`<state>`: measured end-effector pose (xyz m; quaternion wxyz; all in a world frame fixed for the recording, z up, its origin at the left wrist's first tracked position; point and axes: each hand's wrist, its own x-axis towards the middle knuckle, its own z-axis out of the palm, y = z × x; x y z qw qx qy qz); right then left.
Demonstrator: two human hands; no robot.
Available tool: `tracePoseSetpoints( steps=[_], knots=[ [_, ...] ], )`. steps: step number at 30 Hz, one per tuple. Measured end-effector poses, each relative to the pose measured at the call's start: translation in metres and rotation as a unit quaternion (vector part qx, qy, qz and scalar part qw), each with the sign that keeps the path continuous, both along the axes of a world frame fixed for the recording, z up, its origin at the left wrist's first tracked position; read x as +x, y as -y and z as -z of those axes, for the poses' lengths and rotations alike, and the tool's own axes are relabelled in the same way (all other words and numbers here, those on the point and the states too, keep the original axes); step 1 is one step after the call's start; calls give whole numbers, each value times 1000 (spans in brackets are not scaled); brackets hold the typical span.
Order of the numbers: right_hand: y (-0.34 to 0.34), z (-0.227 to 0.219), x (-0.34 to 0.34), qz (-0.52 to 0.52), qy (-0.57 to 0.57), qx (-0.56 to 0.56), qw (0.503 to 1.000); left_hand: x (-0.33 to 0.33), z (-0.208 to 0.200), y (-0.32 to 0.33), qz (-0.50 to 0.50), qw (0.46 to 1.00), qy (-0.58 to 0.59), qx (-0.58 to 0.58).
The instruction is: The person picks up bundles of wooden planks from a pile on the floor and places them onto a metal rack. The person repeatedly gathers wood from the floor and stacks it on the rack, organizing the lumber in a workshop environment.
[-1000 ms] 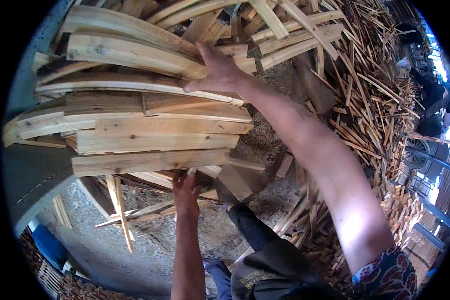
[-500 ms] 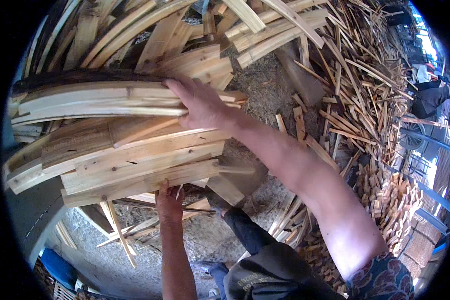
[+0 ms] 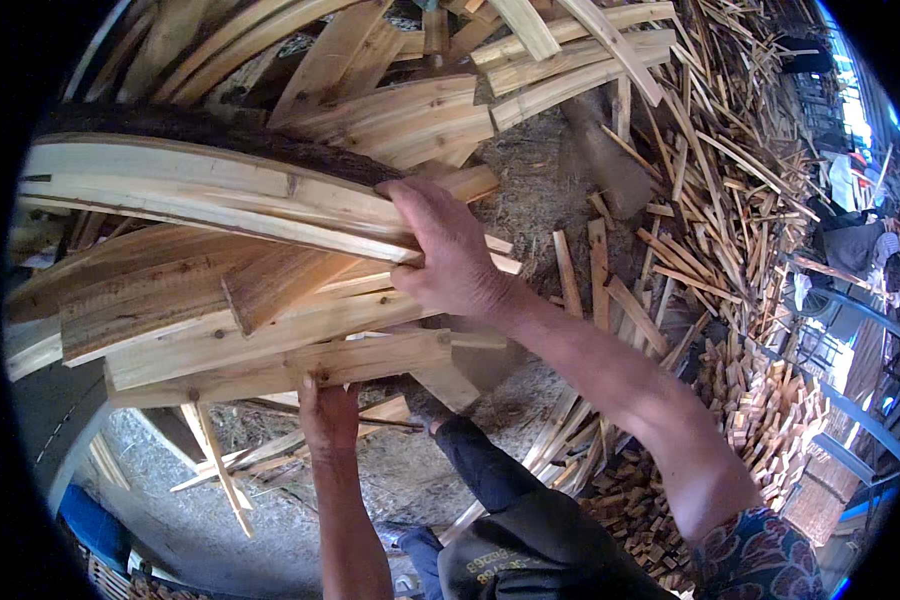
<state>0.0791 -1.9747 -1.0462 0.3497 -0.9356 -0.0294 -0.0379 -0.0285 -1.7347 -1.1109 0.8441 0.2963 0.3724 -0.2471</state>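
Observation:
My right hand (image 3: pixel 452 250) is closed round the right end of a bark-edged slab (image 3: pixel 200 185) of pale wood, made up of several layered strips, that slopes down toward the hand. Beneath it lies a stack of rough planks (image 3: pixel 150 295). Across that stack, under the slab, rests a short brown board piece (image 3: pixel 285 285) at a slant. At the near edge of the stack my left hand (image 3: pixel 330 415) grips a long pale board (image 3: pixel 270 372), thumb against its near edge and the other fingers hidden beneath.
More curved offcuts (image 3: pixel 400 115) are heaped at the far side. A large pile of thin wood strips (image 3: pixel 710 170) fills the right, with small stacked blocks (image 3: pixel 760 410) nearer. A blue container (image 3: pixel 95 525) stands at lower left. Loose sticks (image 3: pixel 220 465) lie on the dusty floor.
My right hand has moved right and nearer, tilting the slab's right end down. A gap has opened beside the board in my left hand, which has shifted slightly left.

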Motion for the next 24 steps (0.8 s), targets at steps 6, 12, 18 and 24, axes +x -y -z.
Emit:
tracePoseSetpoints(
  steps=[6, 12, 18, 24],
  knots=[
    [35, 6, 8, -48, -179, 199, 962, -2, -4, 5, -24, 998, 33, -41],
    [56, 22, 27, -26, -302, 175, 937, -1, 11, 10, -30, 999, 27, -34],
    [40, 37, 20, 2, -116, 64, 991, -16, -9, 31, 187, 959, 111, 184],
    [31, 26, -22, -37, -191, 150, 969, -1, -29, 63, 45, 983, 86, 154]
  ],
)
